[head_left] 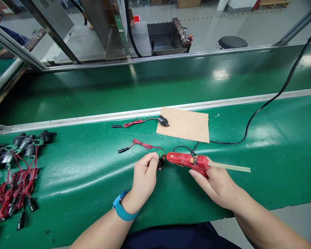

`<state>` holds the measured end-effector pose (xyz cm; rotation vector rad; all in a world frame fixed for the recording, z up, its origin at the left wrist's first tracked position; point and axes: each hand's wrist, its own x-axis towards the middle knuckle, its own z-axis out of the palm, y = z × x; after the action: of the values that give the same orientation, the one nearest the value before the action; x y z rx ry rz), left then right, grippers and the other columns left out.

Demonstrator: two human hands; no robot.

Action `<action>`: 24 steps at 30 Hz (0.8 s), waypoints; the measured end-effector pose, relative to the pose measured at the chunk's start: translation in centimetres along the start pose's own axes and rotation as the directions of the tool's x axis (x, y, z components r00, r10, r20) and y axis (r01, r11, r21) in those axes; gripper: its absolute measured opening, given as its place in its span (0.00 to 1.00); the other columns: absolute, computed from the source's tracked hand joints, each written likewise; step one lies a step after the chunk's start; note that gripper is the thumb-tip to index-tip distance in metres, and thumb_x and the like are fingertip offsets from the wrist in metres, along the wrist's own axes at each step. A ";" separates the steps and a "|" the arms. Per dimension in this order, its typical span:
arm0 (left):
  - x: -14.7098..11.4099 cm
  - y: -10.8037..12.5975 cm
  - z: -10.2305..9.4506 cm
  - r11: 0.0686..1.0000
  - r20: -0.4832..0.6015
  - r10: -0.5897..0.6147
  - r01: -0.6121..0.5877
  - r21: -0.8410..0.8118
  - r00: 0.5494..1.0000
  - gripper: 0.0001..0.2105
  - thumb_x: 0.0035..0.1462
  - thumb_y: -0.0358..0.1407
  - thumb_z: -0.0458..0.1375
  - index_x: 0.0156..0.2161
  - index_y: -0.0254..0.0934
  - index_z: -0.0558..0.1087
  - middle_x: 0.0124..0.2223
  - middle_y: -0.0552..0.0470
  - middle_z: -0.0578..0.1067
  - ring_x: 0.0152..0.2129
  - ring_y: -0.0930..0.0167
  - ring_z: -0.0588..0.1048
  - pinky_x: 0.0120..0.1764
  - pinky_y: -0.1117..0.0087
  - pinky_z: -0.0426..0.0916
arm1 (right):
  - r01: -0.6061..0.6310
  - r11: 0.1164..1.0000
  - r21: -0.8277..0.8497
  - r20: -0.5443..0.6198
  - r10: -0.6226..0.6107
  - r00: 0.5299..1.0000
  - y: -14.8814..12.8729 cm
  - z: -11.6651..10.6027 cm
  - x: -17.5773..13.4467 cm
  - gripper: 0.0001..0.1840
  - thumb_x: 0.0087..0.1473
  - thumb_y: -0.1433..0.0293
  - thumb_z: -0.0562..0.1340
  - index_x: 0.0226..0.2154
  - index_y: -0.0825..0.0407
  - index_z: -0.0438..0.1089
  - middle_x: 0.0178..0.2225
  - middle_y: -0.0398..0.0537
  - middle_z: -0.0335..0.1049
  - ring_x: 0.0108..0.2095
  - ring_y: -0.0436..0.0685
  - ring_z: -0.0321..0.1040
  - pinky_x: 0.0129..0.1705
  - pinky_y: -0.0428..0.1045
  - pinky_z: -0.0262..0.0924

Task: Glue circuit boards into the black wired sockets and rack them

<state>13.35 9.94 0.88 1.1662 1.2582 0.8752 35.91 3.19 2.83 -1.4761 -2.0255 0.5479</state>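
Between the thumb and fingers of my left hand (146, 173) is a small green circuit board (160, 153) with a black part (160, 163) just below it. A bundled red and black cable (142, 144) runs from the board to a black plug (123, 150) on the mat. My right hand (217, 183) is wrapped around the handle of a red glue gun (180, 159). Its nozzle meets or almost meets the board's right side; I cannot tell whether they touch. A pale glue stick (230, 167) sticks out of the gun's back.
A cardboard piece (186, 122) bears the end of another black wired unit (162, 120). Several black units with red cables (23, 180) are piled at the left. The gun's black cord (251, 119) runs off right. Behind the white strip (119, 116) lies a green belt (155, 83).
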 end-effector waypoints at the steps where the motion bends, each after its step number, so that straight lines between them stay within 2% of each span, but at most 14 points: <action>1: 0.0 -0.1 0.0 1.000 -0.004 0.009 -0.009 0.011 1.000 0.16 0.63 0.44 0.57 0.26 0.37 0.71 0.26 0.55 0.67 0.25 0.71 0.65 0.30 0.73 0.64 | -0.001 1.000 0.001 0.007 0.001 1.000 0.0 0.0 0.0 0.07 0.69 0.67 0.55 0.44 0.49 0.67 0.34 0.49 0.73 0.30 0.57 0.71 0.32 0.52 0.67; 9: -0.2 -0.8 -0.1 0.975 -0.005 0.143 -0.140 0.169 0.990 0.15 0.67 0.41 0.53 0.29 0.38 0.69 0.29 0.55 0.66 0.28 0.71 0.64 0.33 0.72 0.60 | 0.002 1.000 -0.003 0.044 -0.002 0.999 0.0 0.0 -0.1 0.08 0.69 0.66 0.56 0.48 0.50 0.67 0.43 0.53 0.74 0.40 0.60 0.74 0.39 0.54 0.70; 15: 0.0 -0.9 0.0 0.945 0.015 0.234 -0.231 0.232 0.972 0.14 0.69 0.38 0.52 0.29 0.37 0.67 0.28 0.56 0.65 0.27 0.72 0.63 0.32 0.72 0.58 | 0.042 0.999 -0.017 0.039 -0.041 0.998 -0.5 -0.1 0.1 0.05 0.69 0.69 0.56 0.46 0.51 0.65 0.40 0.51 0.76 0.34 0.57 0.74 0.35 0.52 0.70; 24: 0.0 -1.0 0.0 0.917 0.020 0.282 -0.276 0.288 0.959 0.15 0.70 0.37 0.52 0.29 0.38 0.66 0.28 0.56 0.64 0.27 0.72 0.63 0.33 0.71 0.58 | 0.241 0.941 -0.236 -0.051 -0.260 0.964 -0.2 0.5 -0.5 0.16 0.68 0.68 0.58 0.56 0.57 0.64 0.46 0.59 0.78 0.41 0.63 0.77 0.40 0.57 0.72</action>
<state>13.25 9.72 -0.14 1.6033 1.2857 0.9341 35.55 2.65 2.52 -1.3121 -2.2257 0.1513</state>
